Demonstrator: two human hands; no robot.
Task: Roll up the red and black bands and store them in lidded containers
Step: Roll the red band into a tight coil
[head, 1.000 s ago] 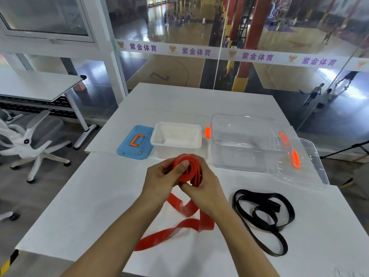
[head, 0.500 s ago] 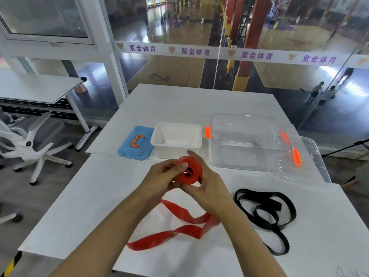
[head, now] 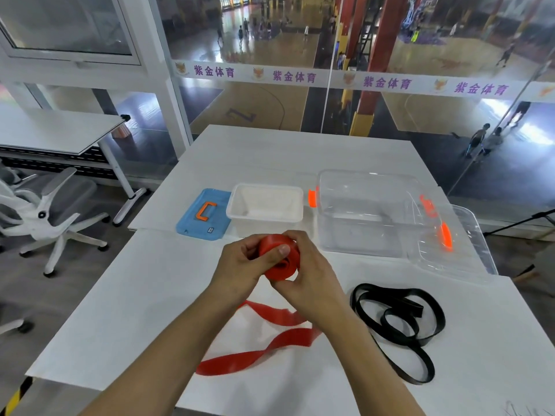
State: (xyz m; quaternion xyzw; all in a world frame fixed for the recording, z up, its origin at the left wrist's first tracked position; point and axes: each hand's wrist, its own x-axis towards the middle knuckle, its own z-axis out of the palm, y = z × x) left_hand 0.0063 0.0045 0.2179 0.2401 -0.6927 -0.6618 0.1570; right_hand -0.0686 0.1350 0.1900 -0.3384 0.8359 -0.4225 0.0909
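The red band (head: 280, 259) is partly wound into a roll held above the white table (head: 144, 295). My left hand (head: 243, 265) grips the roll from the left, thumb across its face. My right hand (head: 309, 274) grips it from the right and below. The band's loose tail (head: 270, 343) trails down and lies twisted on the table between my forearms. The black band (head: 399, 322) lies in loose loops to the right of my right arm. Behind the roll stand an open white tub (head: 265, 205) and a large clear container (head: 366, 211).
A blue lid with an orange handle (head: 204, 214) lies left of the white tub. A clear lid with orange clips (head: 456, 238) leans at the clear container's right. Glass wall stands beyond the table; an office chair (head: 51, 211) is on the left.
The roll has grown as both hands turned it. The loose red tail has shortened and shifted on the table. The black band has not moved.
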